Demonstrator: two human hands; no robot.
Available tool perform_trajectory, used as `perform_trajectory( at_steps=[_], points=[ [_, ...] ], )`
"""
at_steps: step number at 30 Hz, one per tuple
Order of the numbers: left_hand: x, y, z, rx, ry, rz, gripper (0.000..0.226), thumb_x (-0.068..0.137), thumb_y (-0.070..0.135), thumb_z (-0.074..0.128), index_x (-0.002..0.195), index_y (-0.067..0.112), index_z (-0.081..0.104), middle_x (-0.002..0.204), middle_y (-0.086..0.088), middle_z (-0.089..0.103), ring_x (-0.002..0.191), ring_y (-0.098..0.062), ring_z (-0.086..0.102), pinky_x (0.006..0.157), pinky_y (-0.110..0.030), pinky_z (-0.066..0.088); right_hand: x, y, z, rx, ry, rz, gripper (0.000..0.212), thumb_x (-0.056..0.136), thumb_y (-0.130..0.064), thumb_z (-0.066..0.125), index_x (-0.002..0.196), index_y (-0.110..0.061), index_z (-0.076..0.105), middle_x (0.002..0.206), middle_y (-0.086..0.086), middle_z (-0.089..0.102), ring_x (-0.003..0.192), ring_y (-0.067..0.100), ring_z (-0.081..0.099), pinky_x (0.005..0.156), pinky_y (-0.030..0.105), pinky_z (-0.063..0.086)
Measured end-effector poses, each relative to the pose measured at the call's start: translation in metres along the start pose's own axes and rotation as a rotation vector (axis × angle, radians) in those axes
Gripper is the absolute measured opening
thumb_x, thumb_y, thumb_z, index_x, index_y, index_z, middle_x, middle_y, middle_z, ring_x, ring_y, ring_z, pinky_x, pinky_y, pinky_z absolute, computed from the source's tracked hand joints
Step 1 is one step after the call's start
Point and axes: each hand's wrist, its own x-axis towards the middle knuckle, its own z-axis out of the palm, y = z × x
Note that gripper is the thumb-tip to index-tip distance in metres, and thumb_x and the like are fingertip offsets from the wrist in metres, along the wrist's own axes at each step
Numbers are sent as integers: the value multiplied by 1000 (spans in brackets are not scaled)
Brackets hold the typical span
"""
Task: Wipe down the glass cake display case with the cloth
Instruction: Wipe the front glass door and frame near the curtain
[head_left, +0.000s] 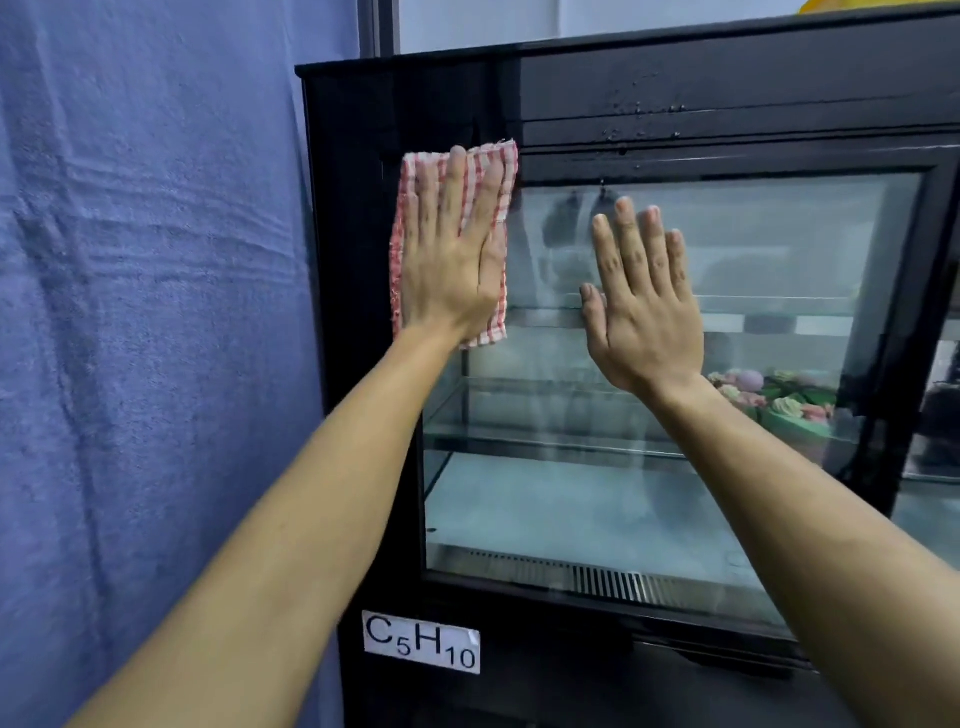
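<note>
Display case stands right of a hanging curtain, its left frame edge just beside the fabric, with a label on the frame below the glass pane's lower-left corner. Left hand lies flat on the cloth, pressed to the upper-left frame corner where frame meets glass; right hand is flat on the glass just right of it, apart from the cloth. Inside, behind the glass: shelves stacked one above another, a cake on a shelf at right below the right hand, a vent grille along the floor's front edge.
</note>
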Motion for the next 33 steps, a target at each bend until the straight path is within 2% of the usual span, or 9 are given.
perform_trajectory(
  at_steps=[3,6,11,14,17,21,25,28,33],
  points=[
    [-78,22,4,-2,-3,-33,59,109,27,32,166,15,24,173,-16,12,161,-38,5,130,-56,4,-1,1,0,11,3,-9,62,112,-35,30,166,-9,15,173,16,12,161,36,9,131,51,9],
    [-226,43,12,-61,-131,-125,58,108,29,22,165,16,26,174,-13,13,161,-37,10,129,-59,8,0,0,0,14,5,-8,62,112,-36,28,166,-9,15,173,16,12,161,36,9,131,52,9],
    [-409,50,13,-52,-413,-235,60,111,42,10,168,24,3,175,-13,-2,160,-36,4,129,-50,-1,-1,-1,0,5,14,-14,62,112,-36,26,166,-9,15,173,17,12,160,37,9,131,51,7],
    [-397,33,11,43,-454,-195,60,111,46,12,168,29,3,175,-10,-4,161,-32,-4,129,-48,-1,-1,1,-1,13,8,-14,62,112,-37,26,166,-8,15,173,17,12,160,37,9,131,51,8],
    [-319,14,11,-8,-274,-234,63,109,42,23,168,28,5,175,-11,-2,161,-38,-4,130,-52,-3,-1,0,-1,6,11,-14,63,112,-37,25,166,-8,14,173,17,11,160,37,9,131,52,9],
    [-157,-13,2,0,-76,14,63,105,28,37,165,17,22,173,-17,14,160,-41,5,129,-62,6,-1,-2,0,10,18,-4,63,111,-36,27,166,-8,15,173,16,11,161,36,9,131,51,8],
    [-38,-15,-3,63,-17,-120,63,109,38,26,167,17,15,174,-17,9,161,-39,3,130,-56,1,-1,-1,1,6,30,-2,63,111,-36,28,166,-8,16,173,16,13,160,36,10,131,51,9],
    [-77,16,6,63,-26,-143,65,109,45,9,167,16,19,174,-15,10,161,-35,5,130,-57,5,-1,0,1,8,29,-5,63,111,-36,31,166,-8,17,173,16,13,160,36,10,131,52,10],
    [-327,78,21,27,-353,111,61,102,40,40,161,27,40,176,-7,3,161,-34,3,129,-56,3,-2,1,3,6,40,-10,64,111,-36,33,166,-8,17,173,16,12,161,36,9,130,52,11]
  ],
)
